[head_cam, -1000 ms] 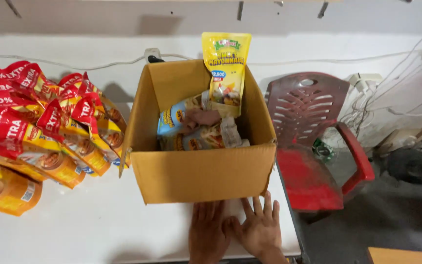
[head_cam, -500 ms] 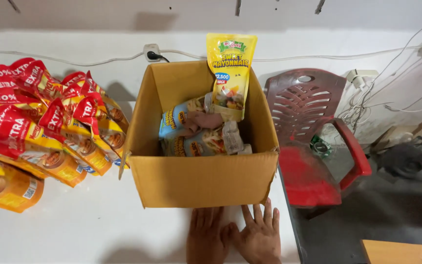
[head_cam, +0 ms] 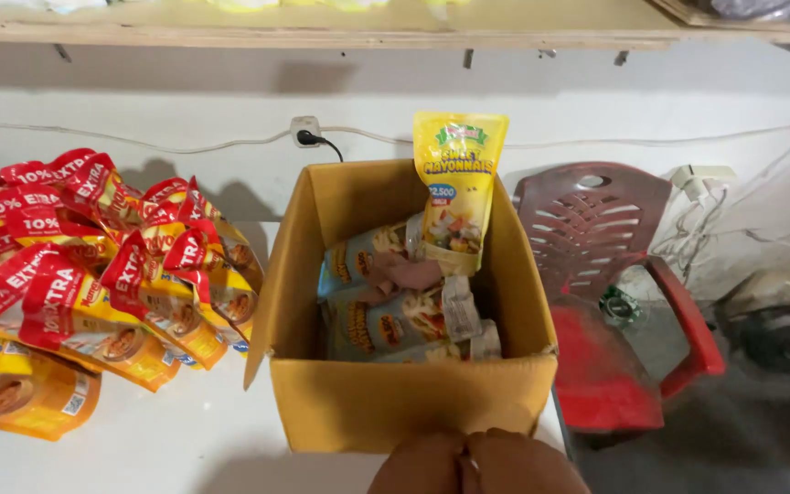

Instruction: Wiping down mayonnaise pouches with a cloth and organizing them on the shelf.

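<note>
An open cardboard box [head_cam: 404, 412] stands on the white table [head_cam: 166, 448]. Inside lie several grey-and-yellow sauce pouches [head_cam: 395, 316]. A yellow pouch [head_cam: 457, 187] stands upright against the box's back wall. Only the backs of my left hand [head_cam: 422, 465] and my right hand [head_cam: 523, 465] show at the bottom edge. They sit side by side, touching each other and the foot of the box's front wall. Their fingers are mostly out of view.
A pile of several red-and-yellow pouches [head_cam: 75, 274] lies on the table left of the box. A red plastic chair [head_cam: 614, 302] stands right of the table. A wall socket with a plug [head_cam: 305, 133] and cables is behind the box, and a wooden shelf [head_cam: 322, 23] runs overhead.
The view has tilted up and closed in on the box. My hands, earlier flat on the table with fingers spread, now sit drawn together against the box's front.
</note>
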